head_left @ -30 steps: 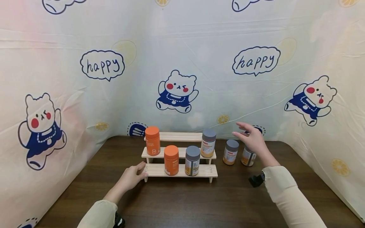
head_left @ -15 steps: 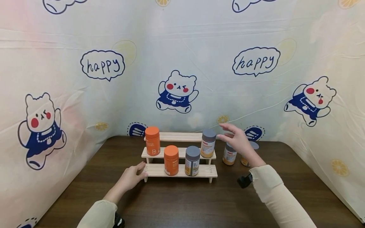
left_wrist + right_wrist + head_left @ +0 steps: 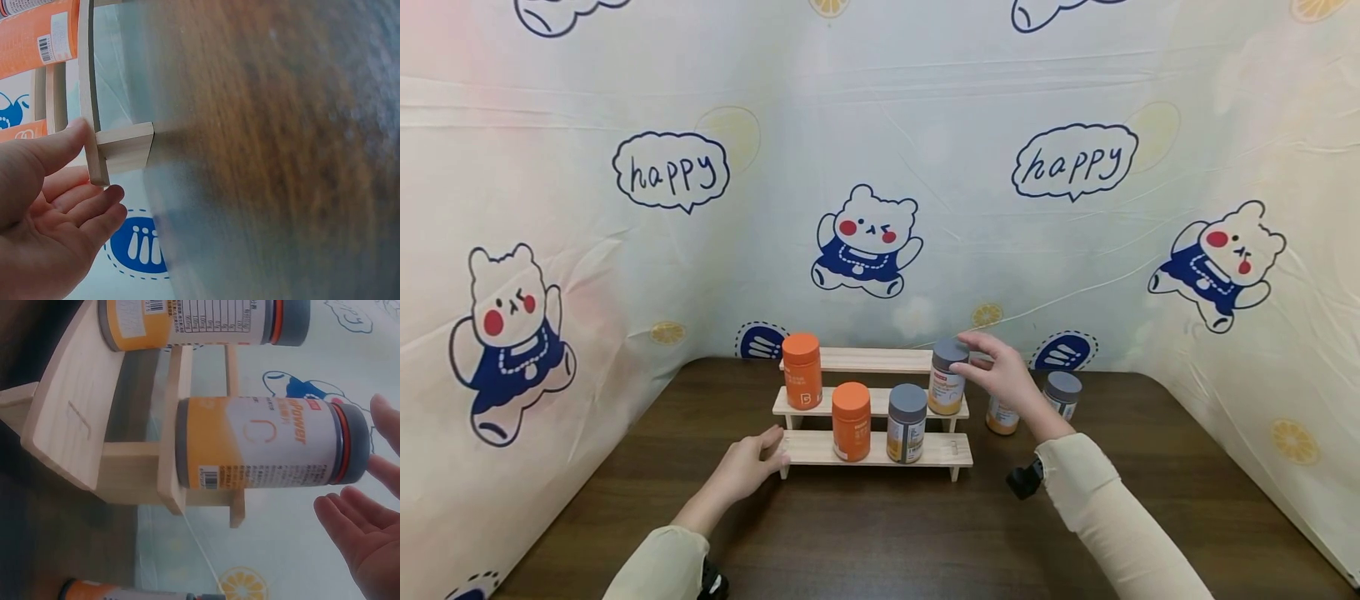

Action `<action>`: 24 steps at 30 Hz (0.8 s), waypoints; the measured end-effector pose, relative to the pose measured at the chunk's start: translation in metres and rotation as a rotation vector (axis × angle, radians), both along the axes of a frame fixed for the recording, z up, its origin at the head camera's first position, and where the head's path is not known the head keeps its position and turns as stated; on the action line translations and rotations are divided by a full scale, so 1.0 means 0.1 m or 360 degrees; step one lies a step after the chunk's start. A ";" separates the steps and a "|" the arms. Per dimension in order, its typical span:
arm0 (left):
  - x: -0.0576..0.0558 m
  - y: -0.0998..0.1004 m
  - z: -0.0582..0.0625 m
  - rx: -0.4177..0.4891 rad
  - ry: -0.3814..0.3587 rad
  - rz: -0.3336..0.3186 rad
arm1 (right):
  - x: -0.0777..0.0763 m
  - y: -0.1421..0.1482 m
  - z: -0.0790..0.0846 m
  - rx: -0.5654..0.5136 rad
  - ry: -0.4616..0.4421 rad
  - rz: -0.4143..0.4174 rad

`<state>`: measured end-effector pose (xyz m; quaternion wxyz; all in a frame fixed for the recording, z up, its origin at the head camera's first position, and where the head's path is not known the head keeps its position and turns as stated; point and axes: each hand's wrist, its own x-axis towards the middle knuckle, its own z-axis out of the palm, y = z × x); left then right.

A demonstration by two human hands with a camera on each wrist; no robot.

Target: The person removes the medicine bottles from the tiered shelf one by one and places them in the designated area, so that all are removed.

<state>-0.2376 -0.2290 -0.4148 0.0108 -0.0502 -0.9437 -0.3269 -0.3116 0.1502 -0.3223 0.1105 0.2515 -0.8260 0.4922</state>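
A three-step wooden display stand (image 3: 874,448) bears several jars. My left hand (image 3: 747,467) holds the left end of its lowest step; in the left wrist view the thumb lies on the board's upper face, with fingers behind its end. On the middle step stands a grey-lidded jar (image 3: 947,392) with a white and orange label. Around that jar's lid my right hand (image 3: 1000,377) spreads thumb and fingers, which sit beside the lid in the right wrist view. An orange jar (image 3: 802,379) occupies the middle step's left end. The lowest step carries another orange jar (image 3: 851,425) and a grey-lidded jar (image 3: 906,429).
Two more grey-lidded jars stand on the dark wooden table (image 3: 880,533) to the right of the stand: one jar (image 3: 1002,419) partly behind the right hand, another jar (image 3: 1063,390) farther right. A printed cloth (image 3: 760,258) hangs behind and along both sides.
My right hand has moved left from above the two table jars to the grey-lidded jar on the middle step. The left hand stays at the stand's end.
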 end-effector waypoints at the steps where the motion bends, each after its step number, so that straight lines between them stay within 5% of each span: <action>1: 0.00 0.00 0.00 -0.0001 0.0003 -0.0001 | 0.00 -0.01 -0.01 0.0002 -0.0001 -0.0006; 24: 0.00 0.00 0.00 0.0015 -0.0019 0.0003 | -0.03 -0.10 -0.08 -0.0011 0.0043 -0.0058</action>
